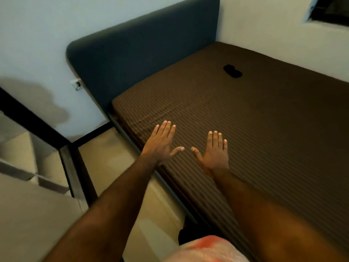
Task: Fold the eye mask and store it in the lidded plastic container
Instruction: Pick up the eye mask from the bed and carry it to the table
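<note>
Small black fabric eye mask lies flat on brown striped mattress, near the dark blue padded headboard, well apart from both hands. Left hand and right hand: fingers straight, thumbs spread wide, holding nothing, above the mattress's near edge. Window cut off top right. Mask detail hard to make out.

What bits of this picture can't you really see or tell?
All from the head view.
The eye mask on the bed: a small dark shape far off; its strap and folds are too small to tell.
The lidded plastic container: not in view at all.
The window: cut off by the top right corner.
The left hand and right hand: only their backs show; the palms are hidden.
</note>
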`<state>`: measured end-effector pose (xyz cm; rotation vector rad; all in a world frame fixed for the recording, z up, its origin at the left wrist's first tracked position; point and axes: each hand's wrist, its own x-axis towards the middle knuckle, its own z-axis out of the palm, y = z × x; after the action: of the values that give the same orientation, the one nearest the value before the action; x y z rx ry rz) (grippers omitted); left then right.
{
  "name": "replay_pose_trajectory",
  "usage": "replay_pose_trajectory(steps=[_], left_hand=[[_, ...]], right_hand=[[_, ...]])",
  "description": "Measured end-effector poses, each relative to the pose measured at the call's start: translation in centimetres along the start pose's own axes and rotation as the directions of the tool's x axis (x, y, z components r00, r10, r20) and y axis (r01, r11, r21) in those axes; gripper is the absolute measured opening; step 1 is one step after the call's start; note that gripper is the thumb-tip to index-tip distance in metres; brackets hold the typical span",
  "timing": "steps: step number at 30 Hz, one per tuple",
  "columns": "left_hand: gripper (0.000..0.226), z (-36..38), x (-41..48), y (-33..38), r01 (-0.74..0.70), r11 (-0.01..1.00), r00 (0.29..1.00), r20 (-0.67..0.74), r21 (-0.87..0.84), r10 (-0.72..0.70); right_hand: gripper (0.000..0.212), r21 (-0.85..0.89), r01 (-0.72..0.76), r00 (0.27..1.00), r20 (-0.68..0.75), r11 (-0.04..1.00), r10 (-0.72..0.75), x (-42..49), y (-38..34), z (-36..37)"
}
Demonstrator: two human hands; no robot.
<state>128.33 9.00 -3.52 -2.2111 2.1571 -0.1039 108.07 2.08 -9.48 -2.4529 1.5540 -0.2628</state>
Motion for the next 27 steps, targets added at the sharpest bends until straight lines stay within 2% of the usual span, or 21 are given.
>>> replay_pose_trajectory(steps=[5, 11, 17, 27], left_hand=[[0.095, -0.3, 9.2, -5.7, -0.027, 1.0, 0.998, 0.051, 0.002, 0.027], [0.09, 0.0, 18.6, -10.3, -0.143, 0.99, 0.984, 0.106, 0.009, 0.142], [0.101, 2.6, 29.1, -15.3, -0.285, 0.959, 0.956, 0.072, -0.002, 0.284], [0.096, 6.9, 46.0, -25.8, -0.528, 0.844, 0.836, 0.121, -0.092, 0.536]], right_hand=[[0.098, -0.009, -0.028, 1.0, 0.008, 1.0, 0.028, 9.5, -2.0, -0.1], [0.097, -0.011, -0.106, 0.994, -0.003, 0.994, 0.106, 17.5, -3.6, 0.1], [0.1, -0.07, -0.227, 0.974, -0.039, 0.971, 0.225, 26.0, -4.8, 1.5], [0.095, -0.121, -0.493, 0.868, 0.008, 0.862, 0.497, 41.2, -11.1, 4.5]])
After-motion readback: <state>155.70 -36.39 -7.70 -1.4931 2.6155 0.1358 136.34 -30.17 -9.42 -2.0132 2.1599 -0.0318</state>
